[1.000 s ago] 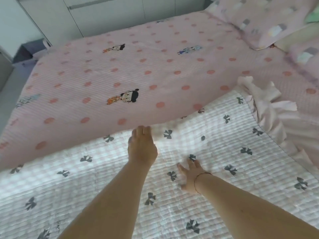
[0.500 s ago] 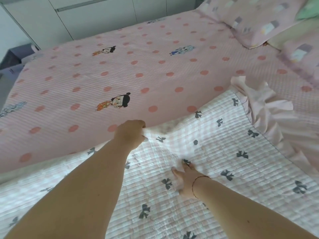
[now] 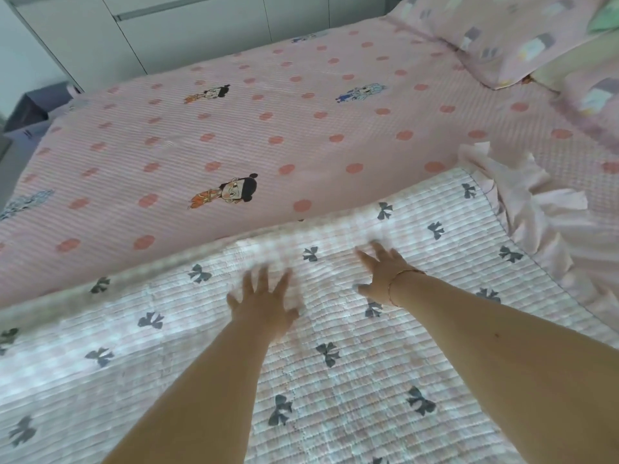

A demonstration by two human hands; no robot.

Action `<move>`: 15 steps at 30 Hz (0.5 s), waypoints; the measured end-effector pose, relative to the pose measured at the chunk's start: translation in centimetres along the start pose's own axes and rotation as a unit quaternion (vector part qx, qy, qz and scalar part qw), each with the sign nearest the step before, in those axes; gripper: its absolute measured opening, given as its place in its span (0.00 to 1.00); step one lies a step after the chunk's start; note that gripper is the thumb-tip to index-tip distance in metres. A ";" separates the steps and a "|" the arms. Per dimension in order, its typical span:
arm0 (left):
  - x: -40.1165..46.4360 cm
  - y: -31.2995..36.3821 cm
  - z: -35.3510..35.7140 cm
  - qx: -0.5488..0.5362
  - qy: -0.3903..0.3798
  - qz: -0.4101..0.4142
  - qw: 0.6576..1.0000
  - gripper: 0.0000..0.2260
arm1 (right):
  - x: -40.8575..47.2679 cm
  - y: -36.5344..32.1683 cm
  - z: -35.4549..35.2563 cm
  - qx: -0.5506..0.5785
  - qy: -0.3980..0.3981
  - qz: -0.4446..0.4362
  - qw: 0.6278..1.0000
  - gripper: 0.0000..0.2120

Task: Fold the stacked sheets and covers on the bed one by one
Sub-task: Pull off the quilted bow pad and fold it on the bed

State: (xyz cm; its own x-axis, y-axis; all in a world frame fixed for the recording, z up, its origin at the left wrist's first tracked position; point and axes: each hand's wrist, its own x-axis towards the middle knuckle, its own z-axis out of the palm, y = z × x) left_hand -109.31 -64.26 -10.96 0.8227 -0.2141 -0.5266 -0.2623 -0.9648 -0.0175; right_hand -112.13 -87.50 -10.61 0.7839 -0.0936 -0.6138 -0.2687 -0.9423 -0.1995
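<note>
A white quilted cover printed with dark bows (image 3: 335,380) lies spread across the near part of the bed, on top of a pink dotted sheet with cartoon figures (image 3: 268,128); its far edge (image 3: 207,256) runs just beyond both hands, and its pink ruffled border (image 3: 536,222) bunches at the right end of that edge. The left hand (image 3: 264,303) is on or just above the cover a little short of the far edge, fingers (image 3: 249,279) spread and straight, holding nothing; the right hand (image 3: 382,276) is beside it, nearer the ruffle, fingers likewise splayed and released, though both are motion-blurred, so whether the palms actually press the fabric cannot be told for sure. Pillows (image 3: 522,38) sit well beyond the far edge, at the bed's right corner, and pale cabinets (image 3: 167,35) stand behind the bed. The step in hand looks like flattening and smoothing this cover before or between folds; no finished fold shows within view. The next move probably calls for sweeping the wrinkles out toward the far edge, then taking hold of that edge or the ruffled corner and bringing it over squarely so the layers line up.
</note>
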 end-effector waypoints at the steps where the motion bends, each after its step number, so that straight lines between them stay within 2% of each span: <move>1: 0.6 0.0 0.3 -0.011 -0.025 -0.005 1.000 0.38 | 0.7 0.3 0.0 -0.013 -0.008 0.006 1.000 0.37; 4: 2.6 0.2 0.5 -0.029 -0.053 -0.014 0.998 0.42 | 2.9 0.5 0.2 -0.036 -0.023 0.028 0.999 0.40; 7: 3.0 0.6 0.7 -0.018 -0.066 -0.016 0.998 0.43 | 4.3 -0.4 0.8 -0.038 -0.047 0.062 0.996 0.45; 9: 2.6 0.1 -0.5 0.003 0.003 -0.003 1.000 0.35 | 4.5 -1.1 1.1 -0.036 -0.065 0.070 0.995 0.46; 11: 3.0 -1.0 -2.8 -0.030 0.154 -0.009 0.988 0.20 | 4.5 -0.8 1.2 -0.037 -0.072 0.060 0.995 0.45; 12: 3.8 -1.6 -4.1 -0.052 0.229 -0.019 0.972 0.16 | 4.7 -0.6 1.1 -0.036 -0.072 0.054 0.995 0.45; 13: 5.0 -2.2 -5.3 -0.071 0.273 -0.033 0.959 0.13 | 4.8 -0.3 1.0 -0.034 -0.073 0.050 0.996 0.46; 14: 6.1 -2.8 -6.3 -0.098 0.279 -0.048 0.954 0.10 | 5.0 -0.2 1.1 -0.033 -0.075 0.048 0.995 0.46; 15: 7.0 -3.1 -7.0 -0.123 0.250 -0.061 0.958 0.09 | 5.2 -0.2 1.1 -0.035 -0.074 0.047 0.995 0.46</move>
State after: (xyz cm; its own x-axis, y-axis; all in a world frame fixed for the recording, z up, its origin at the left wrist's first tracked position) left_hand -99.16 -63.86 -8.64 0.9947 -0.0834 -0.0594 -0.0715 -0.9810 0.1804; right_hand -108.62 -87.44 -14.66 0.6639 -0.1396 -0.7347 -0.2936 -0.9522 -0.0844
